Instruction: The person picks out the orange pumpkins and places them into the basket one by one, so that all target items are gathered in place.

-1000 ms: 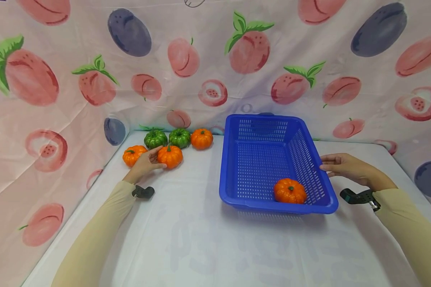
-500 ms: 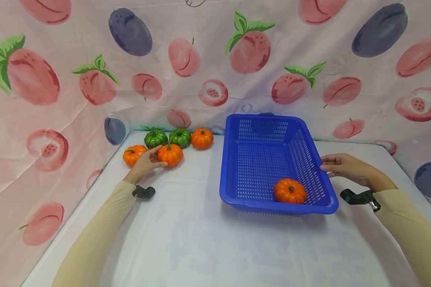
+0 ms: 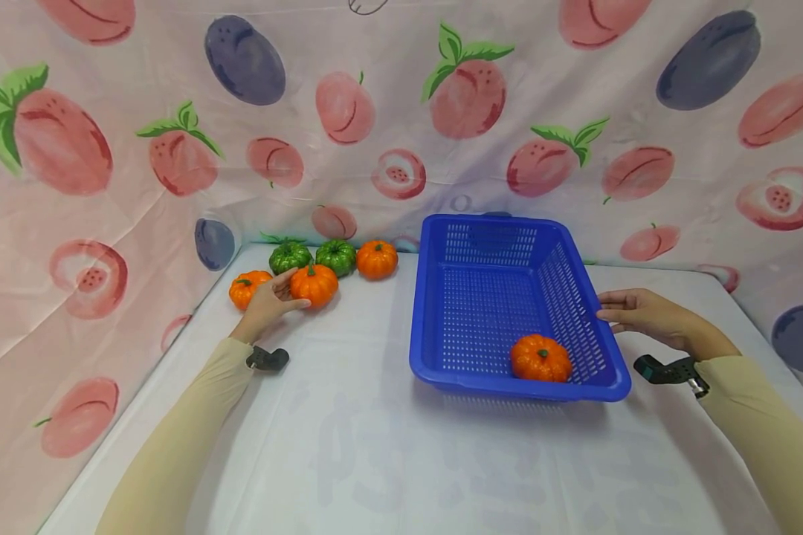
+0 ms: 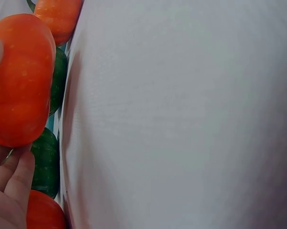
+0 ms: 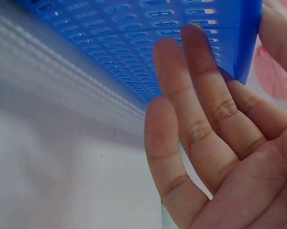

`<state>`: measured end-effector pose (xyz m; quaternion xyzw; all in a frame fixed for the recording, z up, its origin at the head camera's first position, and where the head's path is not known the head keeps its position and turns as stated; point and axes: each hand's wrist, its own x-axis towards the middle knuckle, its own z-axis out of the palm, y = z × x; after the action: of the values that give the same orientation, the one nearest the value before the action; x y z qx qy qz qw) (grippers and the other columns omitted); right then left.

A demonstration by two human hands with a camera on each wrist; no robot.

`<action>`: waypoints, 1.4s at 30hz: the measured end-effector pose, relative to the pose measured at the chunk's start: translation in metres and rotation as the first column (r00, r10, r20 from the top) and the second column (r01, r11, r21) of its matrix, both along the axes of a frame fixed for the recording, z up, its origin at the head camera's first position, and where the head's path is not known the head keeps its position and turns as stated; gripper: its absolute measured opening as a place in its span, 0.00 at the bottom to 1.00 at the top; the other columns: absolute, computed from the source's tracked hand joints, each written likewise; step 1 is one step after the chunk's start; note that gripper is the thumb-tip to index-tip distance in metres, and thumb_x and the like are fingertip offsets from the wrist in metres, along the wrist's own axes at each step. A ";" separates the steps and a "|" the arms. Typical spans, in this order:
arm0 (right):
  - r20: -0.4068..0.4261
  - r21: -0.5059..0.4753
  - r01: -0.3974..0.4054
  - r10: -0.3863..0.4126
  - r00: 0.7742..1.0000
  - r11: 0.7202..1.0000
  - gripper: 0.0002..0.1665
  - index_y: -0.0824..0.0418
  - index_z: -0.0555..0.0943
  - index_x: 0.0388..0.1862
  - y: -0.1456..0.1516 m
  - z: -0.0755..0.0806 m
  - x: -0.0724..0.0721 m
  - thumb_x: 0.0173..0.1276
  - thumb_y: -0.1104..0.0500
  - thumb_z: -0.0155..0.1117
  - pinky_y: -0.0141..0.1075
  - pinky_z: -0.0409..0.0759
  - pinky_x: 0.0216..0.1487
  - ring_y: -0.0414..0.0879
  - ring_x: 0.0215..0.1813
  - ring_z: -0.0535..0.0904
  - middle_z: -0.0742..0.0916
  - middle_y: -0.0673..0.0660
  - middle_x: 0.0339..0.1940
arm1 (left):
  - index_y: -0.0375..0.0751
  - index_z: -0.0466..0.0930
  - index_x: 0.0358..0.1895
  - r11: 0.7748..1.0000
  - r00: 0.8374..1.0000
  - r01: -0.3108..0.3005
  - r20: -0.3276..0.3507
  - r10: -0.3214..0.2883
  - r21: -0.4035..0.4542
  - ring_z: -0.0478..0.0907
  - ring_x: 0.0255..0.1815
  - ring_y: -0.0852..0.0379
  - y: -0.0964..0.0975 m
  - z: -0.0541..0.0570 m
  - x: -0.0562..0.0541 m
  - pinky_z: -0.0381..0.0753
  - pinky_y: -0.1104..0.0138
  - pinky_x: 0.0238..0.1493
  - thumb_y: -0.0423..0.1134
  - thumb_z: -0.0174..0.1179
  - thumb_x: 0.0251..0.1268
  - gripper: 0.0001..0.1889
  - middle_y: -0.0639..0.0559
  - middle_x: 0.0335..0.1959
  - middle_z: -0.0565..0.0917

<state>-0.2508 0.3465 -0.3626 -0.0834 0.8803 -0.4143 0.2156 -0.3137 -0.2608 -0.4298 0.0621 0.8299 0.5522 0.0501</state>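
My left hand (image 3: 268, 303) grips an orange pumpkin (image 3: 314, 285) from its left side, thumb toward the front and fingers behind. The left wrist view shows this pumpkin (image 4: 22, 81) between the thumb and the fingers (image 4: 17, 181). At the right side of a blue plastic basket (image 3: 420, 297), my right hand (image 3: 649, 316) holds the rim. In the right wrist view, its thumb lies by the rim and its fingers (image 5: 174, 71) extend along the slotted outer wall (image 5: 134, 36). Another orange pumpkin (image 3: 540, 358) sits inside the basket, at the near right corner.
Behind the held pumpkin stand two green pumpkins (image 3: 291, 258) and an orange pumpkin (image 3: 377, 260) in a row. One more orange pumpkin (image 3: 247, 288) is left of the left hand. A fruit-print cloth (image 3: 388, 96) hangs behind the white-covered table (image 3: 348, 446).
The left hand has raised its pumpkin slightly and shifted it a little left and back. The right hand and basket stay in place.
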 end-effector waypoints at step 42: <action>-0.009 0.012 0.009 -0.009 1.000 1.000 0.37 0.76 0.58 0.68 0.000 -0.002 -0.001 0.72 0.51 0.52 0.52 0.77 0.59 0.35 0.47 0.82 0.80 0.67 0.58 | 0.37 0.50 0.73 0.998 0.992 0.051 -0.114 -0.046 0.038 0.54 0.75 0.48 0.019 0.043 0.003 0.59 0.56 0.72 0.32 0.64 0.58 0.42 0.43 0.75 0.55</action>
<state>-0.2518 0.3466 -0.3643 -0.0800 0.8841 -0.4095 0.2104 -0.3111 -0.2414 -0.3873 0.1145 0.8182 0.5632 0.0150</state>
